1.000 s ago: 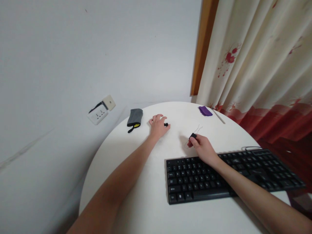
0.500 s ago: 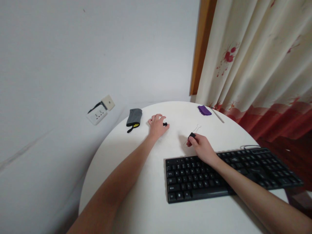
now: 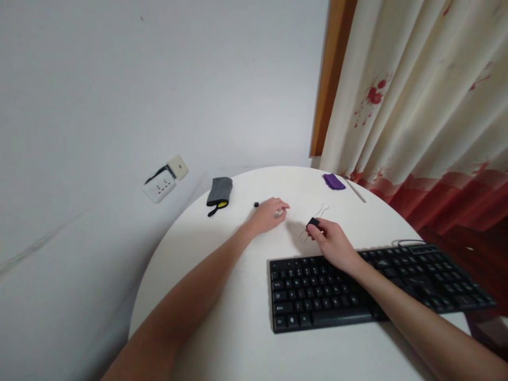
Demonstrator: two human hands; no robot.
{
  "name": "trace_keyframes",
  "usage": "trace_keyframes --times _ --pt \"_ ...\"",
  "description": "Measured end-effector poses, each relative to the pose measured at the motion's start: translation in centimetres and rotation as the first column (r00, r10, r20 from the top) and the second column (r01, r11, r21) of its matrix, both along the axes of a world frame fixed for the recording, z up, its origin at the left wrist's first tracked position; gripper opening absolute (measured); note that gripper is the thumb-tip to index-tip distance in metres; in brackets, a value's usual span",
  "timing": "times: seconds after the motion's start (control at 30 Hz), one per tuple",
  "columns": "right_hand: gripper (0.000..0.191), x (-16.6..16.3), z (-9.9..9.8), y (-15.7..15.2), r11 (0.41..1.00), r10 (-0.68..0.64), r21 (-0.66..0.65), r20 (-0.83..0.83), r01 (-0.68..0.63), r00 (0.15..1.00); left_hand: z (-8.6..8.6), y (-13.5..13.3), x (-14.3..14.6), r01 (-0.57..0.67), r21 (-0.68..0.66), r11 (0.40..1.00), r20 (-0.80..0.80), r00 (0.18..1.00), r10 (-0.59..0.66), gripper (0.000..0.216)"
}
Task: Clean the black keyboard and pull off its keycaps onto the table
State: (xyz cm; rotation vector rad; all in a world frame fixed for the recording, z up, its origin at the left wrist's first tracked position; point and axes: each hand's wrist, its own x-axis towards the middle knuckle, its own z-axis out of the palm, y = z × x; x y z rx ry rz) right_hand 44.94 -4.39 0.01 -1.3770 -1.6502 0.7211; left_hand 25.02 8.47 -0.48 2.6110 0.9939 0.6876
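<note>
Right hand (image 3: 333, 241): resting on the worktop (image 3: 238, 349) just behind the far edge of the keyboard, thumb and forefinger pinched together on the black body of a binder clip (image 3: 313, 223).
Binder clip: small, black, with thin wire handles, one poking up and away from the fingers, the other lying towards the worktop; held just off or on the surface, cannot tell which.
Left hand (image 3: 270, 214): stretched across the worktop, palm down, fingers loosely curled and pointing right towards the right hand; something small and pale at the fingertips, too small to tell what, and unclear whether gripped or only touched.
Small black piece (image 3: 256, 204): lying alone on the worktop just left of the left hand, apart from it.
Gap between hands: near each other, not touching.
Keyboard (image 3: 377, 286): black, wired, lying at the right of the worktop, under the right wrist and forearm.
Grey pouch (image 3: 219, 192): at the far left edge of the worktop, with a yellow patch and a black strap at its near end, well apart from both hands.
Purple cloth (image 3: 334, 181): folded, at the far rim near the curtain (image 3: 416, 95).
Thin stick (image 3: 356, 190): pale, lying just right of the purple cloth.
Wall socket (image 3: 160, 185): white, on the wall left of the worktop.
</note>
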Motion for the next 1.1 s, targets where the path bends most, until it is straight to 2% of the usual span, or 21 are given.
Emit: trace_keyframes --times 0.07,0.13,0.23,0.33,0.4,0.53,0.7,0.83,0.93,1.03,1.1 --pt "0.027 0.1 1.2 -0.6 0.993 0.120 -0.012 0.032 -0.119 0.992 -0.2 -0.9 0.7 0.195 -0.190 0.962 -0.016 0.979 -0.202 0.021" --pt "0.026 0.3 2.3 -1.2 0.977 0.212 -0.029 0.084 -0.210 0.974 -0.3 -1.7 1.5 0.297 -0.376 0.878 -0.008 0.946 -0.324 0.016" --pt "0.024 0.7 3.2 -1.7 0.963 0.268 -0.046 0.167 -0.264 0.949 0.2 -2.4 2.0 0.376 -0.573 0.729 0.039 0.900 -0.433 0.011" --pt "0.026 1.1 3.4 -1.7 0.948 0.319 -0.075 0.184 -0.310 0.930 1.3 -2.6 1.7 0.434 -0.693 0.575 0.083 0.841 -0.535 0.015" --pt "0.026 1.2 3.4 -1.6 0.933 0.359 -0.091 0.169 -0.348 0.918 1.8 -2.5 1.4 0.448 -0.722 0.528 0.060 0.800 -0.597 0.020" --pt "0.022 1.2 3.5 -1.7 0.900 0.435 -0.092 0.139 -0.426 0.890 1.9 -2.5 1.2 0.409 -0.725 0.555 -0.022 0.791 -0.611 0.034" --pt "0.021 1.5 3.8 -2.0 0.850 0.527 -0.102 0.166 -0.517 0.833 1.7 -2.9 1.7 0.417 -0.712 0.564 -0.026 0.788 -0.615 0.035" --pt "0.017 1.6 4.1 -2.2 0.848 0.529 -0.107 0.135 -0.519 0.838 1.8 -3.2 1.8 0.420 -0.707 0.570 -0.027 0.789 -0.614 0.037" --pt "0.013 1.7 4.3 -2.3 0.870 0.493 -0.094 0.122 -0.484 0.862 1.8 -3.3 1.8 0.431 -0.700 0.570 -0.024 0.783 -0.621 0.038" --pt "0.013 1.6 4.2 -2.4 0.887 0.461 -0.082 0.188 -0.454 0.867 1.8 -3.4 1.8 0.447 -0.700 0.557 -0.006 0.776 -0.631 0.038" --pt "0.014 1.4 3.9 -2.3 0.898 0.440 -0.081 0.225 -0.433 0.870 1.8 -3.5 1.8 0.431 -0.696 0.574 -0.014 0.791 -0.611 0.039"
